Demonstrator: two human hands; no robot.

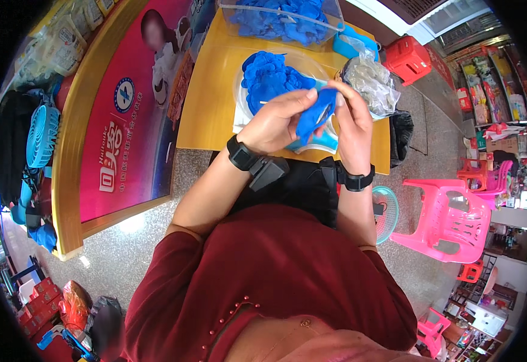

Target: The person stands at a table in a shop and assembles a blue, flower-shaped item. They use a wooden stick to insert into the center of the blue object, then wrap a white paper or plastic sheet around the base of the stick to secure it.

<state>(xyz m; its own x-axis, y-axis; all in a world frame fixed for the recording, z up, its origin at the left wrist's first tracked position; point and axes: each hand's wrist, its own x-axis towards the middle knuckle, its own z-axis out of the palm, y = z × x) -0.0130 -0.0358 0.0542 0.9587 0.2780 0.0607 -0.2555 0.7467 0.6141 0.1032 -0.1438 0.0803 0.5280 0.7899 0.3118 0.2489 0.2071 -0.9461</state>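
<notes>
"Head view: where's the piece?"
"I see the limp, folded bright-blue sheet (319, 114) between both hands. Left hand (275, 122) pinched closed on its left edge; right hand (353, 120) pinched on its upper right. Crumpled blue pile (272, 79) beyond, in round clear plastic tray (306, 60)."

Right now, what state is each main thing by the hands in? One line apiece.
Blue piece: curved, held up
Left hand: pinching the blue piece
Right hand: pinching it too
Blue heap: loosely piled
Clear bin: loaded with blue pieces
Plastic bag: crumpled
Dark wristbands: fastened
</notes>
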